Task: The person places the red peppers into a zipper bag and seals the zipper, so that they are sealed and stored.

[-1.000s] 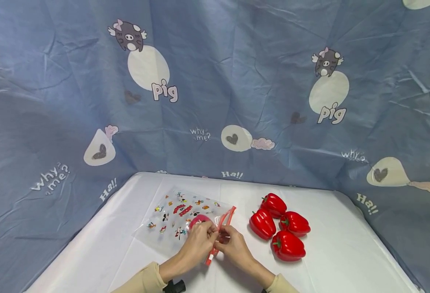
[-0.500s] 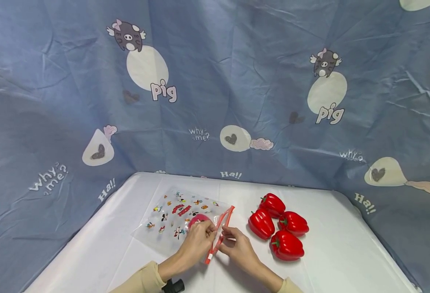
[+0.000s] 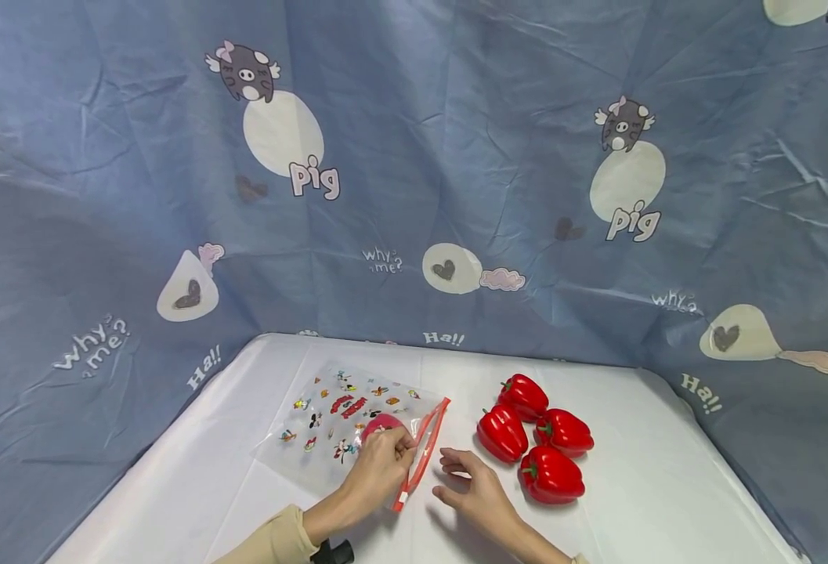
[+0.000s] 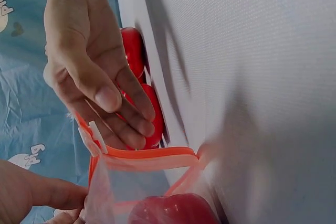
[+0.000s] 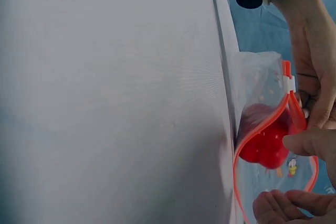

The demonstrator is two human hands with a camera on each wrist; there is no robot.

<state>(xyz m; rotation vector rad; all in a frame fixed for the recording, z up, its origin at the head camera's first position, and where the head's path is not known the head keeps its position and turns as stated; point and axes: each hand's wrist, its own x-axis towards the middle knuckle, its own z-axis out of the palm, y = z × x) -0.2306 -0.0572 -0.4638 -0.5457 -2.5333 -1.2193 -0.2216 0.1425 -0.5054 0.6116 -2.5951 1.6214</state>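
A clear zip bag (image 3: 301,458) with cartoon prints lies on the white table, its red-edged mouth (image 3: 429,450) facing right. Inside it is a red bell pepper (image 5: 268,145), glimpsed through the gaping mouth in the right wrist view. My left hand (image 3: 380,464) pinches the upper layer at the mouth between thumb and fingers. The right hand (image 3: 482,495) hovers just right of the mouth, fingers loosely bent and holding nothing. Beyond it sits a cluster of several red bell peppers (image 3: 503,433) with green stems. At one end of the red seal is a white slider (image 5: 289,84).
The white-covered table (image 3: 667,470) extends right of the peppers and left of the bag. Blue printed cloth (image 3: 399,180) hangs behind and along the sides. A black camera mount (image 3: 332,552) is strapped at my left wrist.
My right hand has let go of the bag's mouth and moved right, toward the peppers. The left hand keeps its pinch on the bag, which has barely shifted.
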